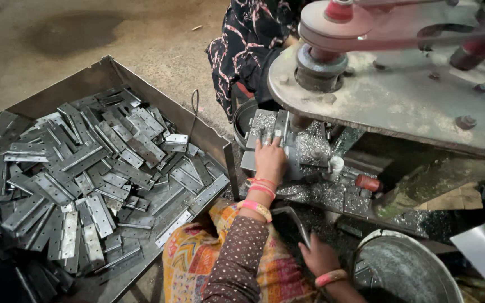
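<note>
While pressed flat on a grey metal hinge plate (pixel 265 124) at the near edge of the machine bed (pixel 332 193), left hand (pixel 269 160) with fingers spread, holding the plate down rather than clenched. Right hand (pixel 318 255) lower, beside a round metal tub (pixel 405 269), fingers curled loosely; whether grasping anything, cannot tell. Off to the left, an open metal tray (pixel 113 70) heaped with hinges (pixel 79 174). Above the bed, a belt pulley (pixel 332 25).
</note>
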